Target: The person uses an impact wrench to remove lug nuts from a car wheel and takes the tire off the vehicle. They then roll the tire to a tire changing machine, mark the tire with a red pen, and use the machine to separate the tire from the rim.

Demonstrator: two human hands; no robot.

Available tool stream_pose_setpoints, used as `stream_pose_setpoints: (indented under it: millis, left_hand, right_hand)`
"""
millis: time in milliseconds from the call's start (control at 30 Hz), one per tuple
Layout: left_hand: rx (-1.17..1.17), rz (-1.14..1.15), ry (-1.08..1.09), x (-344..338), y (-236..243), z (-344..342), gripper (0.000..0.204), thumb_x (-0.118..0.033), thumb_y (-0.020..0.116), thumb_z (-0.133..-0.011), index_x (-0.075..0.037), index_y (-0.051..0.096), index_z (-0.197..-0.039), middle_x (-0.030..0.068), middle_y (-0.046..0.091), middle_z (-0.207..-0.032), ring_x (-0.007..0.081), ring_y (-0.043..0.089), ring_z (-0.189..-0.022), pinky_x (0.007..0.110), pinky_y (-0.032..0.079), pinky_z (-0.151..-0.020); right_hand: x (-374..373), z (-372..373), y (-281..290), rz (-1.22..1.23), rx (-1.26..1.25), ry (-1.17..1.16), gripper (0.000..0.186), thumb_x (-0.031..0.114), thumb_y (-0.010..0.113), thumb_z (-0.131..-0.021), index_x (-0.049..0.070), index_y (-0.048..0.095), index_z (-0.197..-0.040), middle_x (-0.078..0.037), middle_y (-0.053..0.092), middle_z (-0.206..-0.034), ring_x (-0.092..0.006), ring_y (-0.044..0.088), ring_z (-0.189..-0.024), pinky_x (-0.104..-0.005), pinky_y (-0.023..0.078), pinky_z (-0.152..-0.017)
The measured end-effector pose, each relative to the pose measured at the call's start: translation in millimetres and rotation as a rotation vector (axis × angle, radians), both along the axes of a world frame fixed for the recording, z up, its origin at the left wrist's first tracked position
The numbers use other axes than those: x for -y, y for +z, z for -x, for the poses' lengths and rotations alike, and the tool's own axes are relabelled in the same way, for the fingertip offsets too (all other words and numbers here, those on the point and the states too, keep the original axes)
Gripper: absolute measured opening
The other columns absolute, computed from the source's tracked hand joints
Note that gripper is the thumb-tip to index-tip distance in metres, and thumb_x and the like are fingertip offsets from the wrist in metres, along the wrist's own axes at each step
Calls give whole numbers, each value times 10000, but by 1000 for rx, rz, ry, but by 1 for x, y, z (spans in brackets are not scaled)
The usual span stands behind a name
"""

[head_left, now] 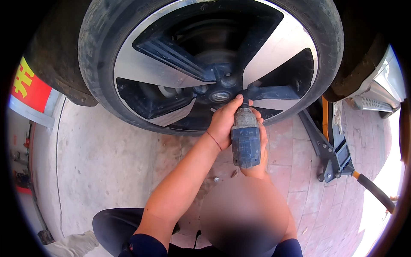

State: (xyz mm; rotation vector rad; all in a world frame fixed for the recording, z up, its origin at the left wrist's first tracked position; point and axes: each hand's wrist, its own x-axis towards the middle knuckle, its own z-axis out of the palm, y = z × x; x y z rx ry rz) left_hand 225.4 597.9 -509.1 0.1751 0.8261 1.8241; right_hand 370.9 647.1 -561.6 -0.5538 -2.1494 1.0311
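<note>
A blue and grey impact wrench (246,143) points at the hub of a car wheel (175,77), its dark socket beside the round centre cap (221,97). My left hand (223,118) closes round the front of the tool, thumb along the socket. Behind and under the wrench body, my right hand (262,160) grips it; most of its fingers are hidden. The wheel has silver and black spokes and a dusty black tyre (100,81). Whether the socket is seated on a nut cannot be made out.
A floor jack (332,156) with a black handle (374,190) stands right of the wheel. On the paved floor (295,171) lies a small metal nut-like piece (216,179). A dark cable (58,171) runs along the left, near a red sign (36,92). A blurred round patch covers part of my right forearm.
</note>
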Motion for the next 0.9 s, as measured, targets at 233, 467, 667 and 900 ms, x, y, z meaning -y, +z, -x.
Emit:
stream_pose_setpoints:
  millis: [233,467,667,900]
  left_hand:
    - [138,3,-17,-8,3,-2,439,-472,486,-1030,-54,610,-1081,138,684,-898,302,698,-871,443,582,-775]
    - [92,-100,152,4,-55,-18,209,-260,566,-1016,-66,609,-1080,52,616,-796,206,611,-674,377,511,-607]
    - [-221,597,-406,125,-206,-64,126,-121,573,-986,-58,614,-1086,27,597,-774,149,586,-594,302,485,-504]
    - [-1225,1106,-983,283,-270,-115,372,-376,632,-931,-19,571,-1016,257,701,-982,446,671,-952,465,521,-869]
  right_hand:
    - [-12,-27,-7,-303,12,25,932,108,815,-748,-31,277,-1496,-252,635,-1257,-406,708,-931,-436,577,-759]
    - [20,-154,-24,82,221,222,833,169,813,-800,35,359,-1485,-176,693,-1138,-323,723,-906,-397,576,-795]
    - [40,-255,-8,206,546,170,823,145,831,-781,63,401,-1479,-156,623,-1294,-313,662,-1119,-384,519,-963]
    - [21,-293,-12,870,238,-20,538,241,767,-893,91,553,-1362,-56,668,-1113,-175,653,-921,-346,536,-856]
